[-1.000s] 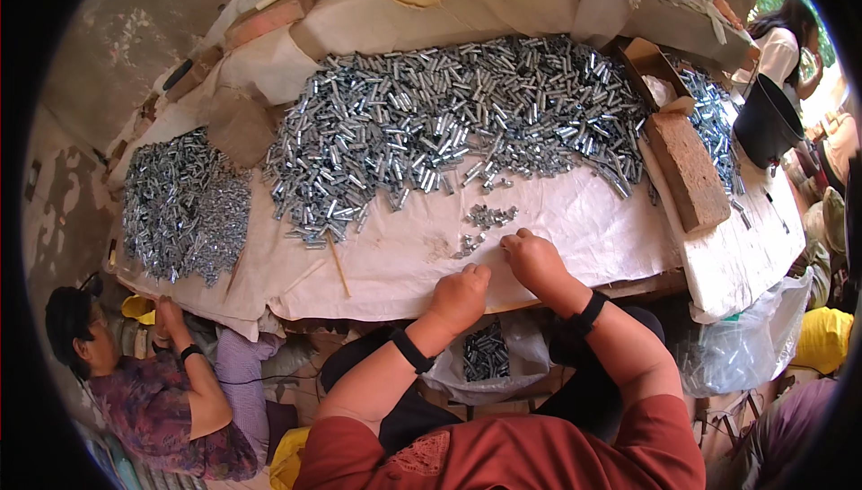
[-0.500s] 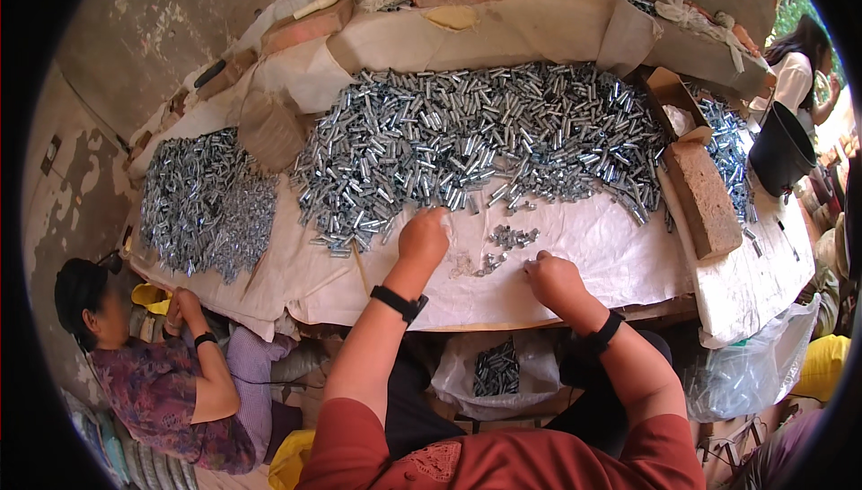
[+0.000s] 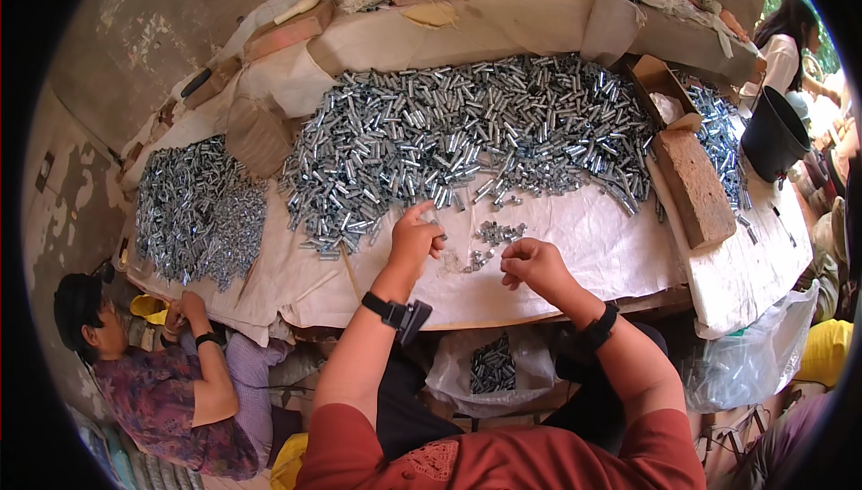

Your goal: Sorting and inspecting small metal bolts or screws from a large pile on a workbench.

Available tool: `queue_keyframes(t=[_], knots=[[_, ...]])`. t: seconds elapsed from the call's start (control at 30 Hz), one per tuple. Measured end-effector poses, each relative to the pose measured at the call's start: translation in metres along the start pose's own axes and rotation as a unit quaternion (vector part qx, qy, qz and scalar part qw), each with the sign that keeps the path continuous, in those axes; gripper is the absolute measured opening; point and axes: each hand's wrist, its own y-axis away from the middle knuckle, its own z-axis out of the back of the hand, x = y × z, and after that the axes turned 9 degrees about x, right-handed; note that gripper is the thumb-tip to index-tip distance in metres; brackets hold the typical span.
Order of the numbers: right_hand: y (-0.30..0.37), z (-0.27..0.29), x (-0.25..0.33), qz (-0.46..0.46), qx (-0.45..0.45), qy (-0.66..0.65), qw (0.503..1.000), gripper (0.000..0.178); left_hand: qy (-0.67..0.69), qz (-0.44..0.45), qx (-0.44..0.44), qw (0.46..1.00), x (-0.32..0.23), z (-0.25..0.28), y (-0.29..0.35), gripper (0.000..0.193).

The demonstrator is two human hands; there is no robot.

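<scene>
Head | left hand [image 3: 416, 242], right hand [image 3: 536, 266]: partly curled | cannot tell what either grasps

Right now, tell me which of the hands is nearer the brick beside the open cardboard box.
Right: the right hand is left of the brick; the left hand is farther left.

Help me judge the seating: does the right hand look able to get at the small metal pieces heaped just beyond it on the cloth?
Likely yes: the right hand is close to the small metal pieces, nothing visible stands between, and the left hand is off to their left.
</scene>
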Motion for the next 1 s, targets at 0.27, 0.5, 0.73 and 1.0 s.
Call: queue_keyframes(t=[0.27, 0.5, 0.73, 1.0], knots=[[0.002, -0.022, -0.007, 0.005, 0.12, -0.399, 0.909, 0.012, 0.22, 0.05, 0.108, 0.968, 0.01, -0.036, 0.067, 0.011], [0.007, -0.024, -0.006, -0.014, 0.101, -0.386, 0.917, 0.012, 0.26, 0.041, 0.122, 0.957, 0.018, -0.043, 0.076, 0.008], [0.008, -0.025, -0.002, 0.01, 0.078, -0.328, 0.941, 0.009, 0.293, 0.033, 0.101, 0.95, 0.014, -0.046, 0.079, 0.011], [0.005, -0.019, -0.009, -0.002, 0.158, -0.426, 0.891, 0.01, 0.331, 0.058, 0.123, 0.934, 0.008, -0.046, 0.081, 0.014]])
